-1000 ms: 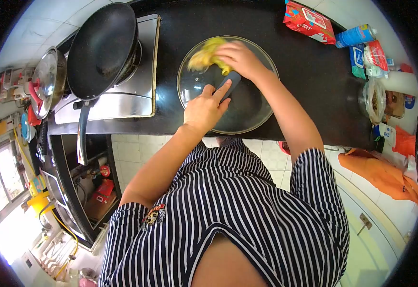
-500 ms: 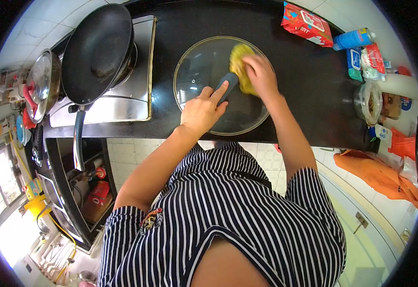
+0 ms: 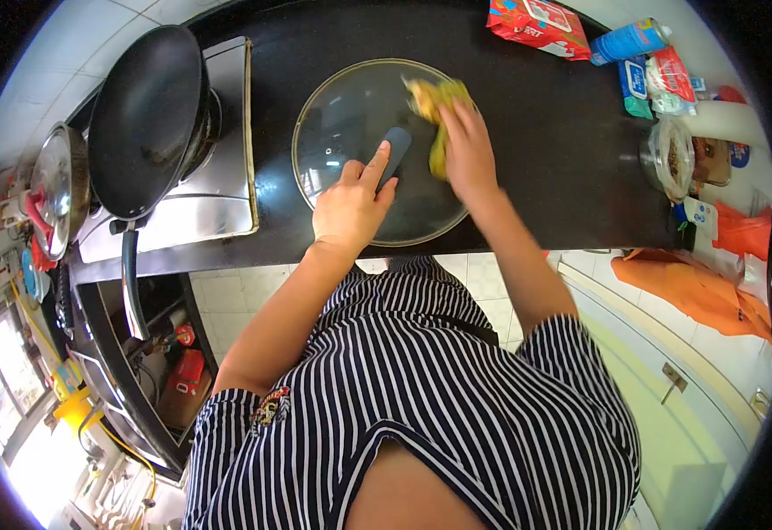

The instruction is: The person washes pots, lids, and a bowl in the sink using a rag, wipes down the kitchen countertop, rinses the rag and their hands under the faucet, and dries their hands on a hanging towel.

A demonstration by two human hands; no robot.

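A round glass lid (image 3: pixel 342 106) with a metal rim lies on the black counter. My left hand (image 3: pixel 350 205) is closed on the lid's dark grey handle (image 3: pixel 395 148), its index finger stretched along the top. Over the lid's right part, my right hand (image 3: pixel 470 150) is closed on a yellow-green cloth (image 3: pixel 440 97), slightly blurred. The cloth is bunched under and beside the fingers, and part of it hangs over toward the lid's upper right edge.
A black wok (image 3: pixel 149 119) sits on the steel stove (image 3: pixel 227 190) at left, beside a pot with a glass lid (image 3: pixel 55 190). A red wipes pack (image 3: pixel 538 28), blue can (image 3: pixel 630 41) and plastic container (image 3: pixel 671 159) stand at right on the counter (image 3: pixel 571 159).
My right hand and the cloth went from the lid's upper left part across to its right side. My left hand stays on the handle. The whole view has shifted, with the counter items further left.
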